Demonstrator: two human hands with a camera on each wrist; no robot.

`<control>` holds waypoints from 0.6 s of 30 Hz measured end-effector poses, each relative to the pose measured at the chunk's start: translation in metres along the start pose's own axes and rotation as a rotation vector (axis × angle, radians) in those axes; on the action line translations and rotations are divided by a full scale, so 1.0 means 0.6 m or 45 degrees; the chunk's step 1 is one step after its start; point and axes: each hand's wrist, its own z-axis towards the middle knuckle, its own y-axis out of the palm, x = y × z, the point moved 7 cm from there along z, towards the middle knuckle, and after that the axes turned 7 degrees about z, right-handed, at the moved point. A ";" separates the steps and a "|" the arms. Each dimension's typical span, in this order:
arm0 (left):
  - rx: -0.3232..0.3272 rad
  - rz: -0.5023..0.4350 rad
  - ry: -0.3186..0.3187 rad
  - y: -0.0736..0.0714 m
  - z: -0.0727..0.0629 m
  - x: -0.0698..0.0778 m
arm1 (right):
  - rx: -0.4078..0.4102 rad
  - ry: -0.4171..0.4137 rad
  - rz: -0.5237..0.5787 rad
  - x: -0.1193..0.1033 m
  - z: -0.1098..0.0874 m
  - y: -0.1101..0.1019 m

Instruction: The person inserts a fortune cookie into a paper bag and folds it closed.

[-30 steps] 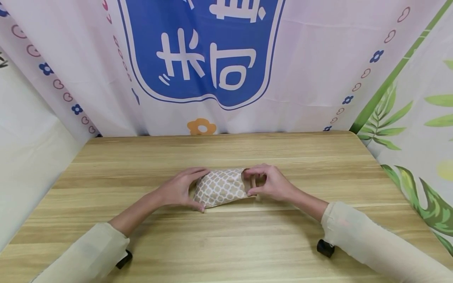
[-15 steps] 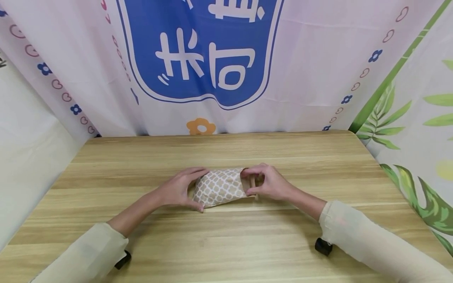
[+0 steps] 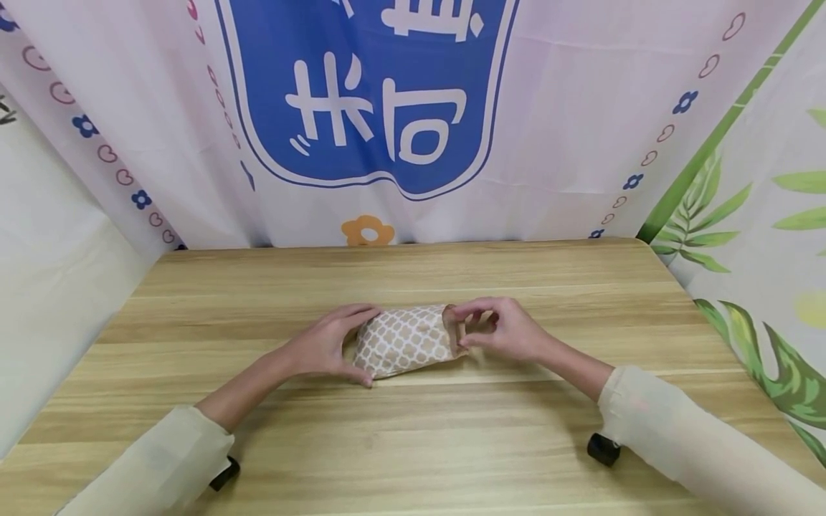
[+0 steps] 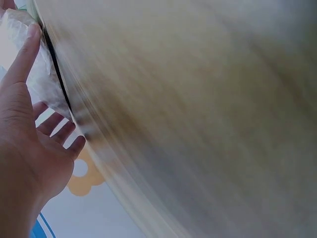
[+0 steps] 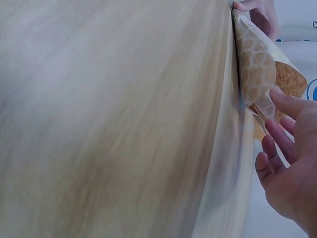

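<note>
A paper bag [image 3: 406,340] with a tan and white lattice pattern lies on its side on the table, its mouth facing right. Something brown and rough-looking [image 5: 291,79] shows at the mouth. My left hand [image 3: 325,344] grips the closed end, thumb at the near corner and fingers at the far corner. In the left wrist view that hand [image 4: 34,134] lies along the whitish side of the bag [image 4: 42,79]. My right hand [image 3: 506,330] holds the bag's mouth, index finger at the upper edge and thumb at the lower edge. The right wrist view shows its fingertips [image 5: 270,124] right at the rim.
The wooden table [image 3: 413,444] extends on all sides of the bag. Behind it hangs a white curtain [image 3: 568,143] with a blue emblem. A leaf-patterned cloth [image 3: 761,215] hangs at the right. Black wrist-worn devices [image 3: 603,449] sit below both sleeves.
My right hand has shifted slightly right, its fingers drawn back to the rim. A pale strip between its fingers no longer shows. The left hand and the bag's closed end stay put.
</note>
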 end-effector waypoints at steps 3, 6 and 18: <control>0.011 0.001 0.008 0.000 -0.001 0.000 | 0.026 0.019 0.015 0.002 -0.003 -0.005; 0.025 0.013 0.015 -0.001 -0.002 -0.001 | 0.055 0.054 0.028 0.006 -0.006 -0.011; 0.091 -0.003 -0.106 -0.014 -0.004 -0.002 | 0.090 0.196 0.074 0.025 -0.020 -0.024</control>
